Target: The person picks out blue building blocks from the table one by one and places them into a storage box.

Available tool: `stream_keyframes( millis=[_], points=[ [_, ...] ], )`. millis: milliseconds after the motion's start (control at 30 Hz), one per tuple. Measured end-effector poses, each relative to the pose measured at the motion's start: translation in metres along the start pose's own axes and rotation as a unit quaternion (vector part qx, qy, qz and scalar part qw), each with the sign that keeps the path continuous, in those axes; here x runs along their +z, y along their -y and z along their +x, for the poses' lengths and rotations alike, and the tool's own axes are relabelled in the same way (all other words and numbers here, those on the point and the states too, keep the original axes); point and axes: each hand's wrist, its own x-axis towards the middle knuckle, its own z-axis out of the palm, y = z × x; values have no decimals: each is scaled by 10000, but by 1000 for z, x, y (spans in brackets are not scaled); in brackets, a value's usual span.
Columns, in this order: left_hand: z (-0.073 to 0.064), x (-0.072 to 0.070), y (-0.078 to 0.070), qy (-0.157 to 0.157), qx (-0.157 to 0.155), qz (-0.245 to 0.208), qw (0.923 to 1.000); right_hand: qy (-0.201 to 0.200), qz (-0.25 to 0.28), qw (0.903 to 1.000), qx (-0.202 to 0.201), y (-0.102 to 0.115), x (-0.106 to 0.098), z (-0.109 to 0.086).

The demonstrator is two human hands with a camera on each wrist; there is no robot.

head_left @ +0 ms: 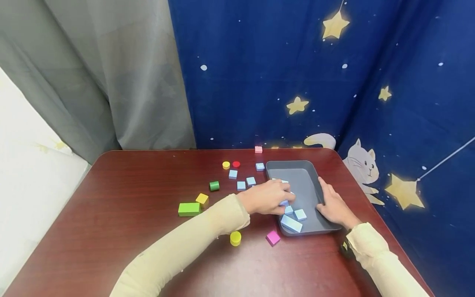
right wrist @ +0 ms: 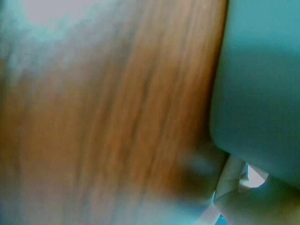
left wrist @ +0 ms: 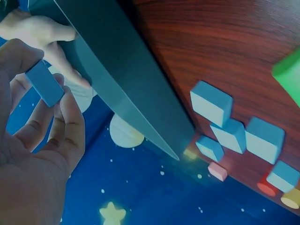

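My left hand is over the left side of a grey tray. Between thumb and fingertips it pinches a small blue block, seen best in the left wrist view. Below that hand, in the tray's near left part, lie a long light blue block, a square blue block and other blue blocks partly hidden by the fingers. At the tray's right wall, my right hand holds the rim, thumb on the inner side and fingers along the outside.
Left of the tray several loose blue blocks lie near a green cylinder, a red disc and a yellow disc. A pink block is by the far edge. A magenta block and green block lie nearer.
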Motion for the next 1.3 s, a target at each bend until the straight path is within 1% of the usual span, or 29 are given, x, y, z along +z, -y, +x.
stream_keyframes(
  millis=[133, 300, 500, 667, 700, 833, 900, 933, 967, 1033, 1067, 1133, 1200, 1267, 1300],
  points=[
    [11, 5, -2, 40, 99, 74, 9999, 51, 21, 10000, -38, 2, -1, 1],
    [25, 12, -6, 183, 115, 187, 9996, 75, 2, 10000, -49, -1, -2, 2],
    [40, 20, -6, 459, 25, 163, 9988, -48, -12, 9997, -233, -8, -2, 5],
    [50, 26, -6, 657, -70, 101, 9978, 38, 21, 9996, -286, -13, -1, 7],
    [51, 27, -6, 683, -95, 69, 9976, 55, 68, 9994, -346, -15, 0, 7],
    [58, 27, -6, 753, -208, -50, 9969, 95, 38, 9994, -340, -15, -1, 8],
    [61, 27, -6, 752, -250, 11, 9969, 10, -96, 9991, -413, -34, 9, 15],
    [64, 27, -7, 766, -282, 46, 9967, 44, -117, 9993, -365, -37, 11, 17],
    [66, 28, -7, 781, -315, 95, 9964, -3, -170, 9990, -421, -44, 14, 19],
    [70, 30, -8, 810, -384, 191, 9958, -58, -136, 9987, -495, -49, 17, 20],
    [72, 31, -8, 827, -421, 223, 9954, -150, -197, 9981, -570, -56, 21, 22],
    [75, 33, -9, 871, -509, 236, 9946, -188, -129, 9980, -585, -50, 19, 19],
    [77, 35, -10, 866, -564, 241, 9944, -242, -71, 9978, -608, -49, 19, 18],
    [78, 37, -11, 849, -601, 237, 9943, -317, -155, 9973, -649, -61, 26, 22],
    [78, 37, -11, 840, -622, 218, 9943, -287, -121, 9976, -620, -62, 27, 22]
  ],
)
